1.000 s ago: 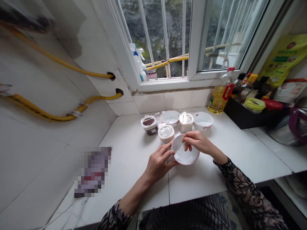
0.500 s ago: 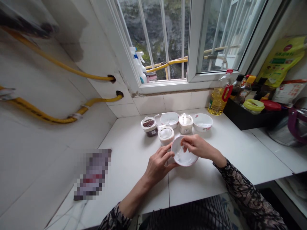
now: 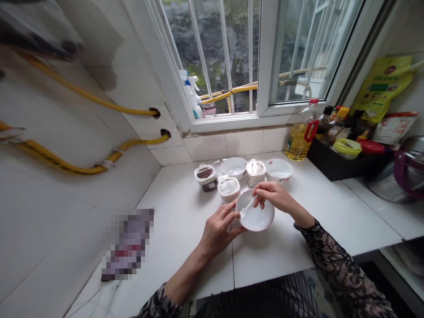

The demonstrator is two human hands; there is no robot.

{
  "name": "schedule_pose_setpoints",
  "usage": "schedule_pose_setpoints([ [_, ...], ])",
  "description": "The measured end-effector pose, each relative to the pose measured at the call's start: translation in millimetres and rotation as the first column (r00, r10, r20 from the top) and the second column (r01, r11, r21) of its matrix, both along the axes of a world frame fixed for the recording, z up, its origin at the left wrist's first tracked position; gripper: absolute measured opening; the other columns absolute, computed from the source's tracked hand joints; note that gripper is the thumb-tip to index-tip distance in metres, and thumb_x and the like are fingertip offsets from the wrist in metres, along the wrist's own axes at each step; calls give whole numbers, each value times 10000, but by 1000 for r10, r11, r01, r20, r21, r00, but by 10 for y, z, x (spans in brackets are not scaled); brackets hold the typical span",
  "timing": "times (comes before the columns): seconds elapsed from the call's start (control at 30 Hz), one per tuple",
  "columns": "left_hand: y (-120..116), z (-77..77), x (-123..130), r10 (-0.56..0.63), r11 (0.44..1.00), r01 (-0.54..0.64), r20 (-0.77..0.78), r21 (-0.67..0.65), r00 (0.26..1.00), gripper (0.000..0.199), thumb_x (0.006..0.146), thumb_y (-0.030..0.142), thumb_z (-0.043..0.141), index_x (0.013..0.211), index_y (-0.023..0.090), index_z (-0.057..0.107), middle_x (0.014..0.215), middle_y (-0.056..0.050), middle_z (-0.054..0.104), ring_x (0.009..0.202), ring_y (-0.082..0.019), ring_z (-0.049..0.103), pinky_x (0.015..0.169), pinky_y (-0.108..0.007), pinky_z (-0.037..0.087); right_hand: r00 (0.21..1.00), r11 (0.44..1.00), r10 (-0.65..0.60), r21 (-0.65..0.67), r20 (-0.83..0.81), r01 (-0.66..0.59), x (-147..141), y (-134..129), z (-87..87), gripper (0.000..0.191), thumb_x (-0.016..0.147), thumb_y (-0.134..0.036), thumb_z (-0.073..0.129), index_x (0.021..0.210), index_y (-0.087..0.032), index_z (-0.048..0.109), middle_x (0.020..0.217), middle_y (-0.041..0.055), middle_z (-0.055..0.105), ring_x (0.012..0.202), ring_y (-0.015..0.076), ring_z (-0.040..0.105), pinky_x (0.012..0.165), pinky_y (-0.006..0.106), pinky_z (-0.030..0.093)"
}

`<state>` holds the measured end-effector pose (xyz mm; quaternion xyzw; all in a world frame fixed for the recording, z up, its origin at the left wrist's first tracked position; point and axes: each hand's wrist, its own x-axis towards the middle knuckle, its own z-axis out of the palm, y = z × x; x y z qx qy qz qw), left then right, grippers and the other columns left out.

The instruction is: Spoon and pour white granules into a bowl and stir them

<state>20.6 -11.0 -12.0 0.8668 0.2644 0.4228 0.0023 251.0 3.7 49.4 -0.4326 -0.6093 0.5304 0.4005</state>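
A white bowl (image 3: 261, 218) is tilted toward me over the counter, gripped at its left side by my left hand (image 3: 219, 227), thumb below and fingers along the rim. Between the fingertips of my right hand (image 3: 272, 194) is the handle of a small white spoon (image 3: 247, 209). Its head rests inside the bowl near the left wall. Just beyond the bowl stands a lidded container of white contents (image 3: 229, 188). Behind it are a container of dark reddish-brown contents (image 3: 206, 177) and another pale container (image 3: 255, 172).
Two more white bowls, a left one (image 3: 233, 167) and a right one (image 3: 278, 169), stand near the back wall. An oil bottle (image 3: 300, 137) and a black box of condiments (image 3: 344, 161) line the right. A pot with a purple handle (image 3: 402, 174) is farther right.
The spoon has shifted and its head and handle now show plainly inside the bowl. My right hand has moved slightly right; my left hand keeps its hold on the bowl.
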Motion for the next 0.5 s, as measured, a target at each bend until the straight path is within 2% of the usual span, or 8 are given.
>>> schedule_pose_setpoints([
  [0.3,6,-5,1,2,1000,-2,2,-3,1000,170,859,324,723,941,211,627,1260,-137,677,1070,-248,686,828,-353,597,995,995,-90,36,-38,92,118,65,11,243,780,-392,682,743,-154,650,601,40,726,463,105,584,492,230,468],
  [0.5,7,7,13,-3,1000,4,23,-23,1000,198,852,348,733,930,209,616,1247,-139,682,1055,-245,689,822,-354,601,974,968,-178,150,-144,199,85,75,49,319,808,-487,683,807,-169,646,648,40,732,526,133,635,561,272,524],
])
